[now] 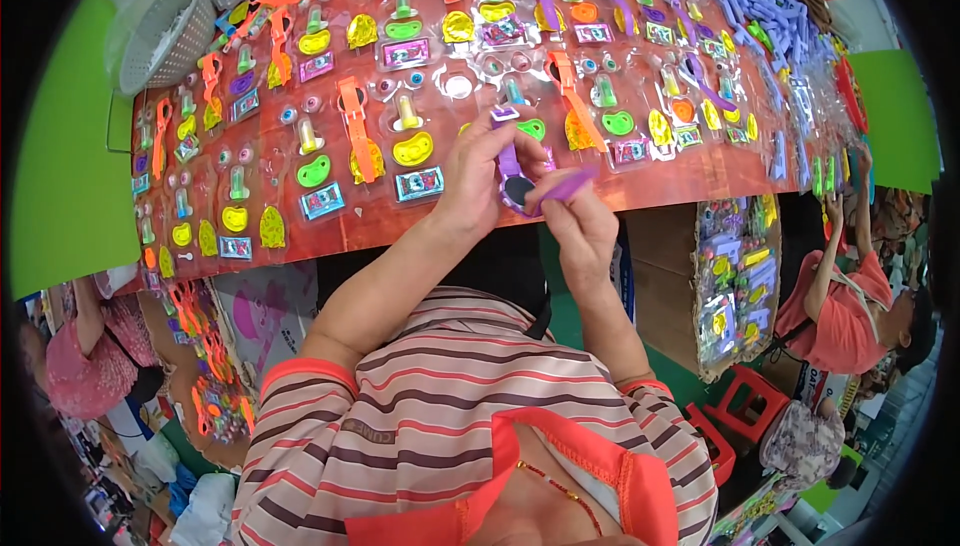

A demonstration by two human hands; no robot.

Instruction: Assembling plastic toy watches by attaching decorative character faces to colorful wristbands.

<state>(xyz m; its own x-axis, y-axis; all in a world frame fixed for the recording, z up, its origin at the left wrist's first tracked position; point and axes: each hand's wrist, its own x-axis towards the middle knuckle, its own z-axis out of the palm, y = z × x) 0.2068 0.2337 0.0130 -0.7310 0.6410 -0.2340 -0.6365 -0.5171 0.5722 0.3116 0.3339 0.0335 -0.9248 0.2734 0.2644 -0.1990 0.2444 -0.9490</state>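
Above the table (350, 224), the left hand (468, 181) pinches a purple toy wristwatch (517, 189) by its buckle strap, the right hand (584, 220) its other strap.

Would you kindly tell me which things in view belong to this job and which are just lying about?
Likely in use:
- purple toy watch, in left hand and right hand
- clear trays
- orange toy watches

Probably just lying about:
- red stool
- white plastic bag

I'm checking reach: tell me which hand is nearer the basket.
Left. The left hand is right of the basket and closer to the body; the right hand lies farther right, beyond the left one.
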